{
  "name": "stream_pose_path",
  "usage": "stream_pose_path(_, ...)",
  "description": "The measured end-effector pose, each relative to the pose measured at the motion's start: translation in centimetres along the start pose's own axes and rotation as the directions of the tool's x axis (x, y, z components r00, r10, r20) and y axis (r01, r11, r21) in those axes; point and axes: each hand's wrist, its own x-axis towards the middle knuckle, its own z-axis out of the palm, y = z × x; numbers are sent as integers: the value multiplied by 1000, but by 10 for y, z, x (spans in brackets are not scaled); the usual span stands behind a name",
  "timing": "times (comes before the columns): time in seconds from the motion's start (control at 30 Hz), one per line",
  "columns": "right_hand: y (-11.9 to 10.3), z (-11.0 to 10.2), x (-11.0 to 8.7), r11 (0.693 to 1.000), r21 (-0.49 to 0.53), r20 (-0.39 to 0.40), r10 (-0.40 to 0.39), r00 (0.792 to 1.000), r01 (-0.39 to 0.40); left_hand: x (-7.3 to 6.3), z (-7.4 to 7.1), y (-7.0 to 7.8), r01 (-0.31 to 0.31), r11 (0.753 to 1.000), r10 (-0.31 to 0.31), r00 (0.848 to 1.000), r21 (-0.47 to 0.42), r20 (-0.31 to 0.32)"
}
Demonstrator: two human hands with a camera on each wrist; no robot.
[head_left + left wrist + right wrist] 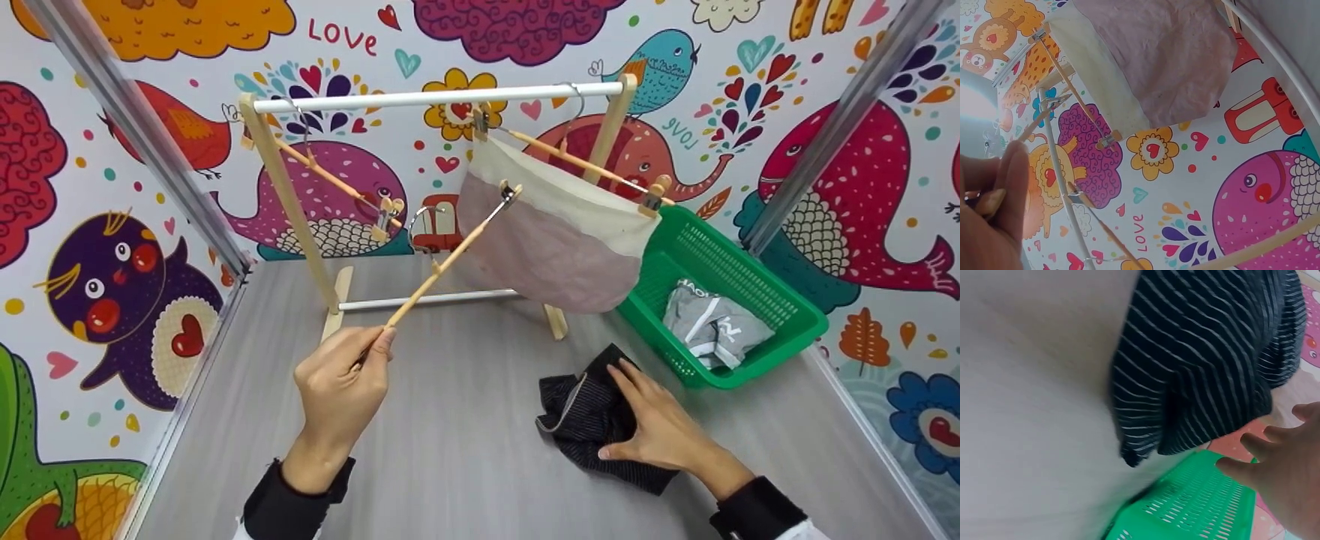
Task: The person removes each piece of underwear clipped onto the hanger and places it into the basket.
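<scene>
My left hand (345, 382) grips one end of a wooden clip hanger (446, 259), which slants up to the right with a metal clip at its far end. Its hook stands out to the upper left. On the tabletop lies a crumpled dark garment with thin white stripes (592, 427). My right hand (660, 424) is over the garment's right side, fingers spread and thumb apart. From the right wrist, those fingers (1235, 469) appear extended beside the striped cloth (1202, 365).
A small drying rack (442, 96) stands behind my hands. On it hang a bare clip hanger (330, 178) and another hanger (585, 163) with a white-and-mauve cloth (555, 247) clipped on. A green basket (806, 322) at the right holds a grey garment (712, 322).
</scene>
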Motion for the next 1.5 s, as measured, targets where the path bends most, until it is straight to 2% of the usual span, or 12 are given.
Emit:
stream_pose_path(0.2, 3, 11, -3, 1000, -22, 57, 21, 998, -20, -1, 2, -1, 13, 1000, -13, 1000, 26, -10)
stream_pose_path(0.47, 3, 17, -2, 997, -74, 128, 27, 991, -17, -1, 7, -2, -11, 997, 13, 1000, 75, -21)
stream_pose_path(0.6, 2, 18, -2, 994, -106, 116, -16, 993, 28, 0, 10, -1, -10, 995, 13, 999, 96, -29)
stream_pose_path(0.8, 2, 18, 0, 981, -157, 52, -105, 993, 112, 3, 12, 0, 21, 991, -17, 999, 136, -34)
stream_pose_path(0.9, 2, 16, 0, 979, -160, 41, -119, 992, 124, 5, 14, 2, 21, 986, -16, 999, 167, -30)
stream_pose_path(1.03, 2, 13, -1, 985, -119, 43, -117, 992, 122, 8, 19, 4, 8, 979, -2, 1000, 202, -29)
stream_pose_path(1.27, 2, 8, -2, 993, 16, 33, -119, 992, 118, 19, 31, 13, 20, 976, -12, 999, 217, -37)
stream_pose_path(1.5, 0, -7, -2, 983, 163, -15, -81, 997, 82, 30, 42, 15, 17, 973, -13, 1000, 231, -22)
